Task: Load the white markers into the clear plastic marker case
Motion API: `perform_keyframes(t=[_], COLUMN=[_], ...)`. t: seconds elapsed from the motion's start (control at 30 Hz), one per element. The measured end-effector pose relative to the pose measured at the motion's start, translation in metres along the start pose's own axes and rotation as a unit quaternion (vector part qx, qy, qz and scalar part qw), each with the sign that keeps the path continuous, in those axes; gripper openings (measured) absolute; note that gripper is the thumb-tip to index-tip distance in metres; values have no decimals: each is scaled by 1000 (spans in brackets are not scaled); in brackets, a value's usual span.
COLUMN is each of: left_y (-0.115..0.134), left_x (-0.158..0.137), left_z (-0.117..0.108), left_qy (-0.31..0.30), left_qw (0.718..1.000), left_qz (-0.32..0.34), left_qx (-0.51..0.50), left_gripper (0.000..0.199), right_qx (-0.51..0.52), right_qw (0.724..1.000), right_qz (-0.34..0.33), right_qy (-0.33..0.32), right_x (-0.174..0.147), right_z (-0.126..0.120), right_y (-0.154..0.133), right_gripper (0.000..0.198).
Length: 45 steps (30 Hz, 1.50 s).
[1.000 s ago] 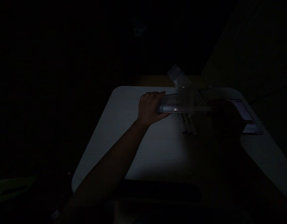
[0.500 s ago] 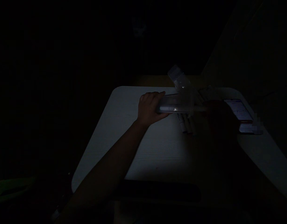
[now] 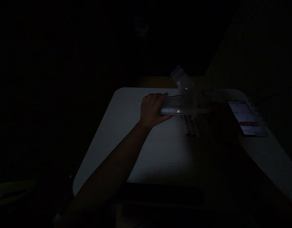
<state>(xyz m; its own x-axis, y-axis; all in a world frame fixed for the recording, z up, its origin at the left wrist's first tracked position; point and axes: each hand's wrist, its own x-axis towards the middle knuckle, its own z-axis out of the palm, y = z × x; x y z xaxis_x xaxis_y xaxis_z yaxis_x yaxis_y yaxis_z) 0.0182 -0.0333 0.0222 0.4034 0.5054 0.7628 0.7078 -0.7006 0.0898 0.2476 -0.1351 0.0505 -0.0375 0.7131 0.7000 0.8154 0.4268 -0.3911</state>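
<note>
My left hand [image 3: 152, 109] is wrapped round the near-left end of a clear plastic case [image 3: 173, 101], which lies sideways above the table. A pale marker [image 3: 168, 110] shows through the case's lower side. The case's clear flap [image 3: 182, 79] sticks up at its right end. My right hand [image 3: 220, 118] is in deep shadow at the right, its fingers hardly visible. Its fingertips meet a thin pale marker [image 3: 203, 110] at the case's right end. Beneath the case several markers [image 3: 187, 126] lie side by side on the table.
The white table [image 3: 112, 133] has rounded corners and a dark strip [image 3: 165, 193] along its near edge. A lit phone [image 3: 242, 114] lies on its right side. The surroundings are very dark. Something green [image 3: 15, 190] shows at lower left.
My right hand has shifted slightly and looks darker, uncovering more of the phone's lower left part. My left hand and the case stay where they were.
</note>
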Motion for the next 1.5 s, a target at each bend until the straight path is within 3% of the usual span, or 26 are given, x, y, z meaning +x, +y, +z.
perform_keyframes(t=[0.37, 0.53, 0.9, 1.5], left_y=[0, 2, 2, 1], left_x=[1, 1, 2, 2], left_z=[-1, -2, -2, -1], left_qy=[13, 6, -12, 13], left_qw=[1000, 1000, 1000, 1000], left_qz=[10, 7, 0, 13], left_qx=[4, 17, 22, 13], left_gripper=[80, 80, 82, 82], right_qx=[-10, 10, 17, 13], right_qw=[998, 998, 996, 993], right_qz=[6, -25, -21, -24], right_qy=[-60, -61, -87, -117], right_x=[-1, -1, -6, -6], right_z=[1, 4, 12, 12], right_y=[0, 1, 5, 3], right_gripper=[33, 33, 41, 43])
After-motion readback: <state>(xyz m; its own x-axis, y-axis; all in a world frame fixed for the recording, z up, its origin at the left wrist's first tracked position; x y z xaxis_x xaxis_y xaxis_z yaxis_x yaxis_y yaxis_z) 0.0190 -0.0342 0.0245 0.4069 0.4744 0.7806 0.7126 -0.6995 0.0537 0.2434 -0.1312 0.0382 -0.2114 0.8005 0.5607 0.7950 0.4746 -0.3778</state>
